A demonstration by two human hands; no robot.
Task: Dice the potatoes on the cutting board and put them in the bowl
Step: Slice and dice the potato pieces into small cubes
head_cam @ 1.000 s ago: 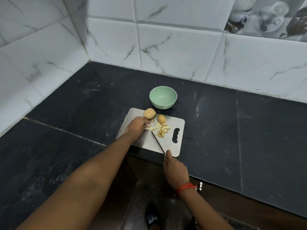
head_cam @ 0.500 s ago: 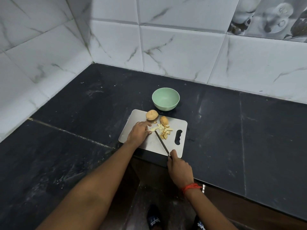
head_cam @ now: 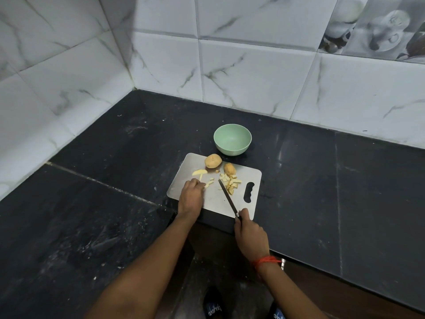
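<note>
A steel cutting board [head_cam: 184, 180] lies at the counter's front edge. On it sit a whole potato [head_cam: 213, 160], a potato half [head_cam: 229, 169], a pile of diced pieces [head_cam: 231, 182], a slice [head_cam: 199, 172] and a few strips [head_cam: 209, 182]. My left hand [head_cam: 191, 196] rests on the board with its fingertips at those strips. My right hand [head_cam: 250, 234] grips the handle of a knife [head_cam: 228, 198], whose blade points up the board beside the diced pile. The green bowl [head_cam: 232, 139] stands empty just behind the board.
The black stone counter [head_cam: 322, 180] stretches left and right of the board. White marble-pattern tiles [head_cam: 253, 72] wall in the back and the left, meeting in a corner at the far left. The counter's front edge runs right under my wrists.
My left hand drew back toward me, uncovering a slice and a few strips at the board's left. The knife blade sits a little to the right of them, next to the diced pile.
</note>
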